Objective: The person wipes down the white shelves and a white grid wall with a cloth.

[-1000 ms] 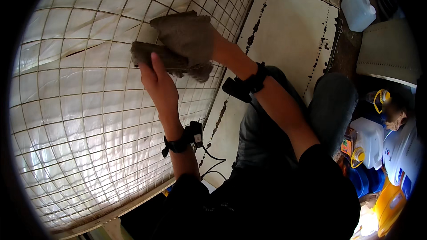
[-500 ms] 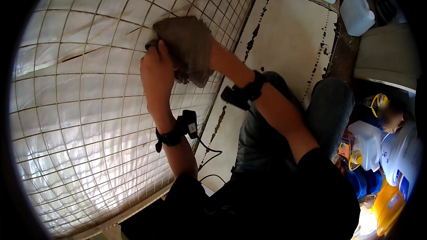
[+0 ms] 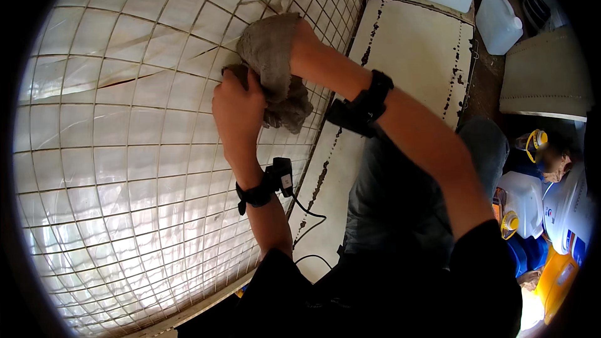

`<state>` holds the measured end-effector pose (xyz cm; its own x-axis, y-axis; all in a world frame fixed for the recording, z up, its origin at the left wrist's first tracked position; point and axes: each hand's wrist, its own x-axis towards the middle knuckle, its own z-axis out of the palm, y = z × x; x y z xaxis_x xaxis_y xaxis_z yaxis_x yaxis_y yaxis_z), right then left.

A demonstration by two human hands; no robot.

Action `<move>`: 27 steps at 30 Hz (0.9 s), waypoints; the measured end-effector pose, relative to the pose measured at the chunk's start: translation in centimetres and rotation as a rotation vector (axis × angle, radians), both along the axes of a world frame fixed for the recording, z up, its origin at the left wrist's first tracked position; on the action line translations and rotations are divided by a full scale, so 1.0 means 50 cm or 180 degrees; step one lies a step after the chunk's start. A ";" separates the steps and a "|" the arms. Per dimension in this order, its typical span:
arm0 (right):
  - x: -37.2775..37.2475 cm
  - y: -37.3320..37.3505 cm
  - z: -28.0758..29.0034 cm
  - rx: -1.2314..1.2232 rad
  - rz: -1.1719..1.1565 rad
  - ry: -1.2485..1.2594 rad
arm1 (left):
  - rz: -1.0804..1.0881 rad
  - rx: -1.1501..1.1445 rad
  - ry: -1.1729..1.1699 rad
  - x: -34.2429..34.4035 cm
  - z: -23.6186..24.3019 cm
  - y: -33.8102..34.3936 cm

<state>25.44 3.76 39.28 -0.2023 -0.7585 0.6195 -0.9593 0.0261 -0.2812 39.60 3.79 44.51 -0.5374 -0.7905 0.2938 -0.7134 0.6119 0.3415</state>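
Observation:
A grey-brown cloth is bunched against a wire grid, which has clear plastic sheeting behind it. My right hand is largely covered by the cloth and presses it at the grid; its fingers are hidden underneath. Just to the left, my left hand is closed, with thumb and fingers pinching a bunched part of the same cloth. A loose fold hangs between and below the two hands. Each wrist carries a black strap with a small device.
Beside the grid runs a cream panel with dark chipped lines. Translucent jugs stand at the far right. Nearer on the right are a grey metal box, white containers and a yellow container. My knees are bent over the panel.
My right hand has shifted farther up along the grid, drawing the cloth with it. My left hand keeps its pinch in nearly the same place. The whole view has shifted slightly.

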 end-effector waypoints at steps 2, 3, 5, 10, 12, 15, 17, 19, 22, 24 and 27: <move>-0.005 0.012 0.041 0.1000 0.0241 0.0411 | -0.0170 -0.0397 0.0026 0.008 -0.015 -0.014; -0.004 0.015 0.052 0.0985 0.0265 0.0409 | -0.0082 -0.0440 -0.0044 0.007 -0.021 -0.012; 0.001 0.015 0.079 0.1540 0.0575 0.0538 | 0.0094 -0.0588 -0.0089 0.018 -0.031 -0.014; -0.020 0.042 0.066 0.1546 0.0568 0.0314 | -0.0103 -0.0672 -0.0010 -0.006 -0.069 -0.016; 0.017 0.025 0.063 0.0945 0.0486 0.0499 | -0.0225 -0.0754 0.0123 0.023 -0.020 -0.009; -0.011 0.028 0.026 0.0001 0.0511 0.0192 | -0.0418 -0.0711 0.0282 0.007 -0.061 -0.019; -0.004 0.038 0.061 0.0675 0.0670 -0.0034 | -0.0405 -0.0729 0.0256 0.020 -0.053 -0.018; 0.006 0.069 0.129 0.1168 0.0867 0.0093 | -0.0403 -0.0710 0.0273 0.036 -0.050 -0.016; 0.039 0.054 0.111 0.1062 0.0973 0.0082 | -0.0469 -0.0177 0.0467 0.053 -0.053 -0.012; 0.047 0.044 0.076 0.0475 0.0866 -0.0053 | -0.0999 0.0185 0.0497 0.055 -0.056 -0.009; 0.047 0.029 0.064 -0.0163 0.0909 -0.0029 | -0.1002 -0.0089 0.0502 0.072 -0.045 0.006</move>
<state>27.79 5.21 42.49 0.0092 -0.7533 0.6576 -0.9232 -0.2592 -0.2839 43.17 4.09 42.25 -0.6997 -0.5838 0.4119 -0.4280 0.8041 0.4125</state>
